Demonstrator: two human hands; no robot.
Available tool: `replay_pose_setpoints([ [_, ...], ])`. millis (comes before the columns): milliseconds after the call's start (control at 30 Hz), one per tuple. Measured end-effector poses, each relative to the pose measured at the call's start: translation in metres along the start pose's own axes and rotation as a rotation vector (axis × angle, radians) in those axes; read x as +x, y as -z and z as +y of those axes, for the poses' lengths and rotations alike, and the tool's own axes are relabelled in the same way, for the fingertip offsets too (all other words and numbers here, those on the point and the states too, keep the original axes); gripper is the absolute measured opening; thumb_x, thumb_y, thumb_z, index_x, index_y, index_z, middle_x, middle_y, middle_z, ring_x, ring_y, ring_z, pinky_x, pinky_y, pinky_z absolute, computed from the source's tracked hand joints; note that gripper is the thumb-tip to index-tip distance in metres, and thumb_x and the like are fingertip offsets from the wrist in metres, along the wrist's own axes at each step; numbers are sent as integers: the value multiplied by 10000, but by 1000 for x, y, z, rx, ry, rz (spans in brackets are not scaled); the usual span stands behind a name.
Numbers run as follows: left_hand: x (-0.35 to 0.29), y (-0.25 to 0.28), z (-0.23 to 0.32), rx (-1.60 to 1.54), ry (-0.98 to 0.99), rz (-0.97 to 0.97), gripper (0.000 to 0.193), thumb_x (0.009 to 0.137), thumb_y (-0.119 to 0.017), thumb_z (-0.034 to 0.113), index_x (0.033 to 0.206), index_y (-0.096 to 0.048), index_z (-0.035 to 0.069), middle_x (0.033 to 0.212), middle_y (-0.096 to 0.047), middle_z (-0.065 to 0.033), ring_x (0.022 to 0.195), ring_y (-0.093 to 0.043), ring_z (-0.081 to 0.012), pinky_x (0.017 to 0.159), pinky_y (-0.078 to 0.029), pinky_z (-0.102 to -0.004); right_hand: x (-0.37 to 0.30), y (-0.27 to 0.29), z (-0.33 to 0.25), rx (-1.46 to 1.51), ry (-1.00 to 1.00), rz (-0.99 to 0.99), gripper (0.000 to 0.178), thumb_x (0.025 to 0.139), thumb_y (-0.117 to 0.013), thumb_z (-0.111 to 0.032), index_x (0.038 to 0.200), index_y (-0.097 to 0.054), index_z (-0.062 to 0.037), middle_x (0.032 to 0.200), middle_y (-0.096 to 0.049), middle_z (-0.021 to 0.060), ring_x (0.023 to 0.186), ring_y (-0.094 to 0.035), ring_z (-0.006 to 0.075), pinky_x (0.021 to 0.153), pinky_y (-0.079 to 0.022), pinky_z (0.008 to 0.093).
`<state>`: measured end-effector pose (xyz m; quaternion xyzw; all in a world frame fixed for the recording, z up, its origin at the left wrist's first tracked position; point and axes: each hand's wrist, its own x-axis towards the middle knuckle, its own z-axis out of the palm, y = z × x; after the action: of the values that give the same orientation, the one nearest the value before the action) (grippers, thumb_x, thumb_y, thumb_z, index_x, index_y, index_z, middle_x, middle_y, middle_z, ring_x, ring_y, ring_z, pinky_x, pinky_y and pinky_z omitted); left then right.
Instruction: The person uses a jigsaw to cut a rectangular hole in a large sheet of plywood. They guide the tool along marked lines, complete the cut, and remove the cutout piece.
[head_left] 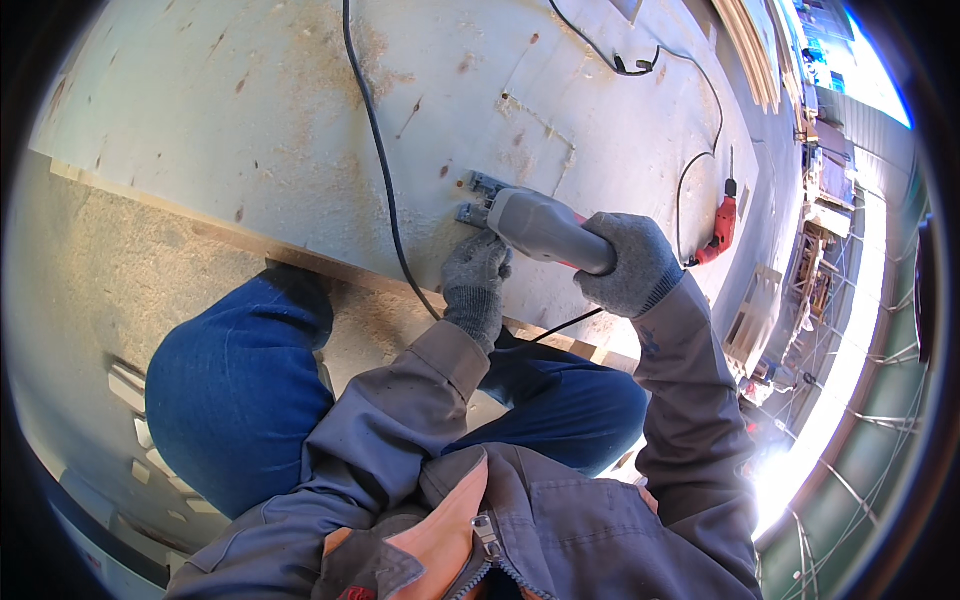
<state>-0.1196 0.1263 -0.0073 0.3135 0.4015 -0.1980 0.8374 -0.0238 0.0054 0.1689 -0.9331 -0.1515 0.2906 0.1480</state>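
Observation:
A grey jigsaw (540, 228) with a metal base plate (475, 210) stands on a large pale plywood sheet (300, 120). My right hand (630, 262), in a grey knit glove, is wrapped round the jigsaw's rear handle. Close beside the tool's front end, near the sheet's front edge, is my gloved left hand (475, 278). Its fingers are curled together; what they hold, if anything, is hidden. The blade cannot be seen from here.
A black cord (375, 140) crosses the sheet left of my hands. A red drill (722, 225) with a long bit lies at the right, its cord running to a plug connection (633, 68). Sawdust covers the floor (130, 260); wooden strips (750, 45) are stacked at the far right.

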Motion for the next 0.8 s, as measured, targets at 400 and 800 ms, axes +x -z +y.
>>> replay_pose_setpoints([
  [400, 3, 7, 5, -23, 109, 8, 240, 948, -681, 162, 1146, -678, 28, 1024, -673, -63, 884, -636, -137, 763, -545, -282, 5, 1, -6, -28, 7, -19, 302, 633, -779, -109, 913, -702, -26, 797, -680, 190, 749, -690, 370, 710, -557, 411],
  [800, 2, 2, 4, 16, -12, 41, 204, 959, -627, 232, 856, -671, 61, 748, -584, -18, 652, -534, -126, 620, -424, -285, 7, 0, -4, -19, 24, -28, 336, 624, -787, -101, 935, -705, -3, 793, -687, 193, 746, -708, 347, 722, -566, 401],
])
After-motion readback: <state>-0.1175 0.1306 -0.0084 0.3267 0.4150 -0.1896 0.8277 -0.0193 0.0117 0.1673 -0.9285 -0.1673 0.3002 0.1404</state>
